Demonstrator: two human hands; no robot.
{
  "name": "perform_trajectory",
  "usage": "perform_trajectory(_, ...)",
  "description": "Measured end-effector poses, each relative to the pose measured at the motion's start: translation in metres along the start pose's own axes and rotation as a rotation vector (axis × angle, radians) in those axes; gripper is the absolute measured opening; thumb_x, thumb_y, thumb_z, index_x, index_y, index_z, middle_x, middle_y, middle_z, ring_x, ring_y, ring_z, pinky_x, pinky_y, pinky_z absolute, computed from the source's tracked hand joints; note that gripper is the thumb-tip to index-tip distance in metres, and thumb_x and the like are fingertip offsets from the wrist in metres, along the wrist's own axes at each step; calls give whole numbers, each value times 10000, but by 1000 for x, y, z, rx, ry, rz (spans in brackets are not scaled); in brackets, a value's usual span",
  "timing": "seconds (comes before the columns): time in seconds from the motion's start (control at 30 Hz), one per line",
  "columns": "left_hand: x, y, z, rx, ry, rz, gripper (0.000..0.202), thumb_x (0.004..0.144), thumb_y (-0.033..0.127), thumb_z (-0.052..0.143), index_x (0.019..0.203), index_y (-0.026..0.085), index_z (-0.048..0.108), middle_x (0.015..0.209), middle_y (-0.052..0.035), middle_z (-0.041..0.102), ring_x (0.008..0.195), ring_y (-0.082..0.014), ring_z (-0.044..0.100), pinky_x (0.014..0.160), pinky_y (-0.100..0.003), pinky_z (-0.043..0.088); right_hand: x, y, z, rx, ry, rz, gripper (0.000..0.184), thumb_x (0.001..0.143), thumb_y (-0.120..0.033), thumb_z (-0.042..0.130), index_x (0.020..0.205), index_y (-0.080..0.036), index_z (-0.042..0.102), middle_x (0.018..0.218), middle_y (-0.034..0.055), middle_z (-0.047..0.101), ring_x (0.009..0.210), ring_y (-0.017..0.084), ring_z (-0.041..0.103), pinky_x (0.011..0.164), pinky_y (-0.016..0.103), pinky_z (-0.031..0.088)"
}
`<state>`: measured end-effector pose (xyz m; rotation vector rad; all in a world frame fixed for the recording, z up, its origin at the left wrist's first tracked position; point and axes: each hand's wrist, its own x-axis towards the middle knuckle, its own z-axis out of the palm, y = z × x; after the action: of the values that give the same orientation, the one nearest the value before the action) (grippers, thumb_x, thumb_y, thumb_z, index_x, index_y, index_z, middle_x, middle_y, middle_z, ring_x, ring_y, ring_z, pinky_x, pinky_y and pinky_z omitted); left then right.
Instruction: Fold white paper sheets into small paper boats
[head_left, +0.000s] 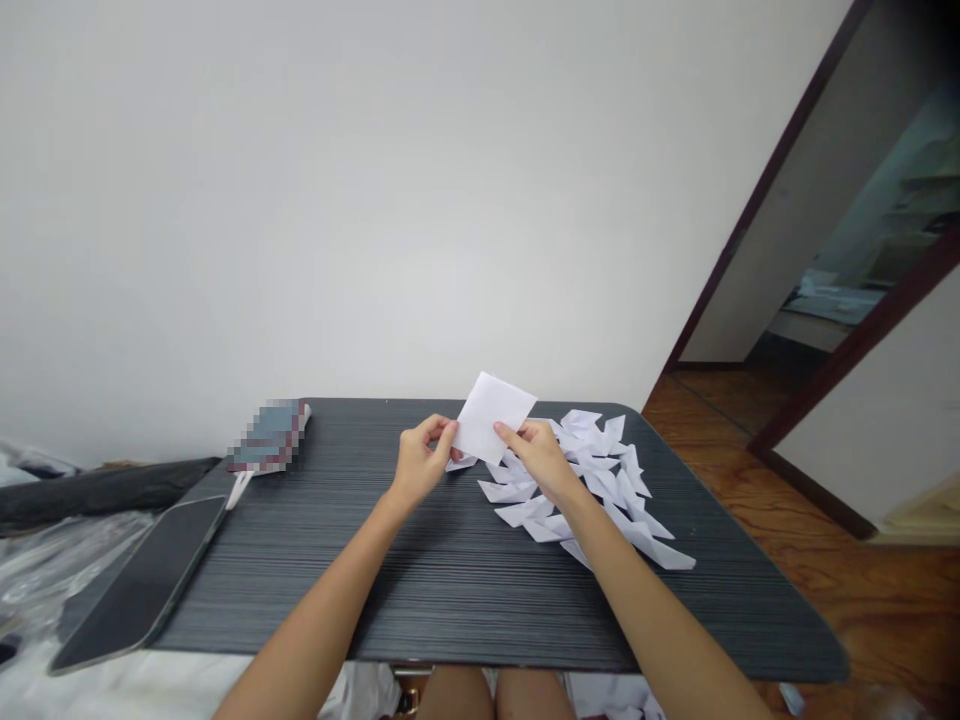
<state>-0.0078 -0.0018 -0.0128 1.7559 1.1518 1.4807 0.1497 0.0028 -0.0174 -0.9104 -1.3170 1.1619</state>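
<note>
A white square of paper [493,412] is held up above the table between both hands. My left hand [427,458] pinches its left corner between thumb and fingers. On the opposite side, my right hand [537,455] grips the lower right edge, thumb lying on the front face. Behind and to the right of my right hand, a loose pile of folded white paper pieces [630,500] with pointed ends spreads over the table. One more bit of white paper [461,463] lies just under the held square.
The dark striped table [300,560] stands against a white wall [450,200]. At its left edge lie a black-screened phone or tablet [150,580] and a blurred-out booklet-like object [270,437]. Crumpled clear plastic [67,560] sits further left. A doorway opens over the wooden floor [750,480].
</note>
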Motion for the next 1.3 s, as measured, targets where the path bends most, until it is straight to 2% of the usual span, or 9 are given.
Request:
perform_trajectory(0.1,0,1,-1,25,9,20,181,716,332,535,676,168,600,500,12,576,463,-120,541,528,-208,400,2,2,-5,10,-47,16,371,621,-447,616,793,-124,670,769,79,681,719,224,618,688,357,479)
perform_trajectory(0.23,0,-1,-3,129,-1,65,221,718,329,526,609,159,616,535,3,584,471,-112,523,462,-192,366,3,3,-8,-49,-170,16,343,609,-419,632,791,-131,671,765,66,682,709,213,616,701,361,479)
perform_trajectory(0.33,1,-3,-4,136,-12,76,234,718,327,527,586,153,611,534,2,578,493,-112,510,457,-191,353,2,3,-7,-83,-207,0,314,616,-388,632,787,-128,671,752,60,679,702,199,610,697,349,478)
perform_trajectory(0.57,3,1,-2,-285,-247,-217,311,711,444,516,659,148,596,447,-18,581,439,-172,569,485,-270,436,-1,-2,-9,21,-199,-2,340,663,-347,571,949,-178,646,771,26,663,512,115,542,434,233,445)
perform_trajectory(0.67,3,3,-1,-382,-268,-251,331,684,467,542,636,143,588,463,-30,596,417,-180,576,497,-296,458,0,-1,-11,12,-175,-27,291,633,-263,578,904,-206,669,806,20,661,450,81,486,390,206,396)
perform_trajectory(0.87,0,5,2,-489,-366,-304,366,704,483,523,633,128,584,479,-53,611,432,-187,597,516,-305,478,1,2,-13,9,-144,-60,258,652,-195,509,830,-199,696,623,7,632,380,59,393,355,194,291)
perform_trajectory(1.03,-2,6,3,-601,-432,-366,435,743,515,457,624,108,556,497,-78,615,449,-199,610,547,-329,491,0,-2,-13,47,-146,-107,241,616,-152,516,761,-195,703,560,-11,596,379,55,389,352,185,277)
perform_trajectory(1.17,-3,5,3,-621,-443,-409,358,722,468,525,709,111,551,507,-62,621,468,-200,619,551,-322,496,-1,-3,-14,30,-149,-121,219,618,-141,503,704,-188,698,579,-11,594,385,52,402,360,182,282)
perform_trajectory(1.3,-3,5,2,-641,-462,-384,299,742,407,530,712,110,545,480,-29,599,439,-182,607,550,-317,499,0,-1,-15,10,-149,-124,202,609,-125,508,684,-180,687,599,-11,595,391,47,397,366,180,272)
